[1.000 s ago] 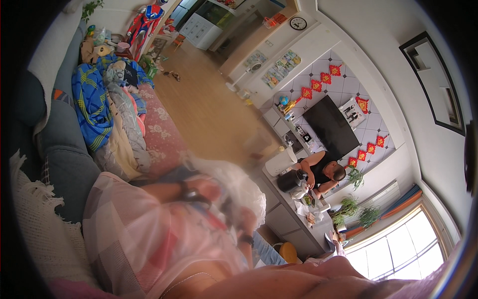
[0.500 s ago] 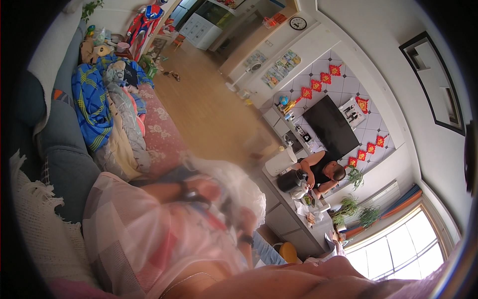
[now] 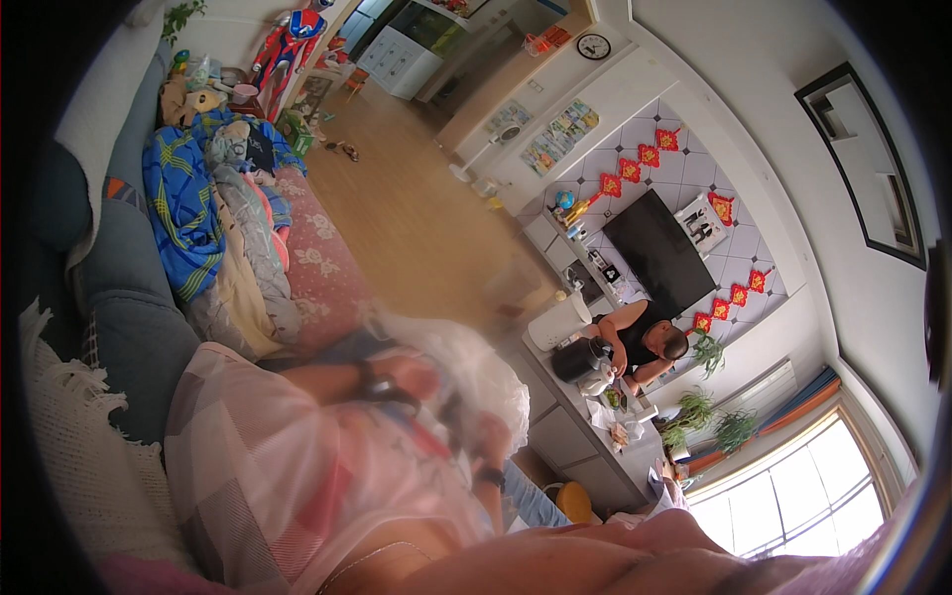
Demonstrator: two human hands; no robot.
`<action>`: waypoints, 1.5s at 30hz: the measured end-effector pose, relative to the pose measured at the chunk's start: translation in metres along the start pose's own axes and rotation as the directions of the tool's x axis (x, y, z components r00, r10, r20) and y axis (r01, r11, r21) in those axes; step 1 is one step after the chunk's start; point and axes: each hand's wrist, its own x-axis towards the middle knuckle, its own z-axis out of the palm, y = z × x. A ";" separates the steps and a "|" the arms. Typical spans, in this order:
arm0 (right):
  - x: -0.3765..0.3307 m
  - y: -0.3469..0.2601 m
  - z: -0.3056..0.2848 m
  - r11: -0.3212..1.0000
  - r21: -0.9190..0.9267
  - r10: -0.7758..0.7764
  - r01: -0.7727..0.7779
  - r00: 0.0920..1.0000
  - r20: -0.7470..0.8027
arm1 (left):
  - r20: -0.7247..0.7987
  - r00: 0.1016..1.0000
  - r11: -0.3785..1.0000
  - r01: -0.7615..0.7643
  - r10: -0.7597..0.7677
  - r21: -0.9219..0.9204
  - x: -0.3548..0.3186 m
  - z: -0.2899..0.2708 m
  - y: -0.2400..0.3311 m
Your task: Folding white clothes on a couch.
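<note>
A whitish, see-through plastic bag (image 3: 494, 375) is bunched up in front of my body, blurred along its near side. My left hand (image 3: 409, 375), with a dark watch on its wrist, reaches in from the left and lies against the bag's near edge. Closer to the bag's right side is my right hand (image 3: 486, 438), a black band around its wrist, overlapping the plastic. Motion smears the fingers of both hands, so their grip does not show. Below them, my pink-and-white checked top (image 3: 297, 466) fills the lower left.
Rumpled clothes and a blue plaid cloth (image 3: 183, 213) cover part of the sofa, along its pink floral cover (image 3: 322, 253). Across the wooden floor (image 3: 416, 188), another person (image 3: 640, 337) leans at a counter (image 3: 580, 436) holding a black pot-like appliance (image 3: 580, 362). A yellow round stool (image 3: 573, 501) stands nearby.
</note>
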 end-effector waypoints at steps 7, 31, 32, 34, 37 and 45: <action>0.000 0.002 0.001 0.999 0.040 0.016 -0.016 1.000 -0.011 | -0.019 1.000 0.999 -0.018 0.019 0.043 0.000 0.001 0.000; -0.004 -0.006 0.000 0.982 -0.155 -0.108 0.108 0.994 0.007 | 0.001 1.000 0.999 0.009 -0.009 0.044 0.001 0.001 0.001; -0.004 -0.005 -0.001 0.977 -0.172 -0.123 0.122 0.992 0.007 | -0.007 1.000 0.999 0.011 -0.011 0.043 0.001 0.002 0.001; -0.003 -0.005 0.000 0.986 -0.129 -0.105 0.104 0.994 -0.001 | -0.005 1.000 0.999 0.006 -0.006 0.031 0.000 0.001 0.001; -0.002 -0.002 0.000 0.987 -0.117 -0.111 0.110 0.994 -0.001 | 0.012 1.000 1.000 0.012 -0.012 0.018 0.000 0.001 0.001; 0.001 0.005 -0.002 0.977 -0.166 -0.130 0.133 0.991 0.026 | 0.003 1.000 1.000 0.014 -0.014 0.011 0.003 -0.006 0.001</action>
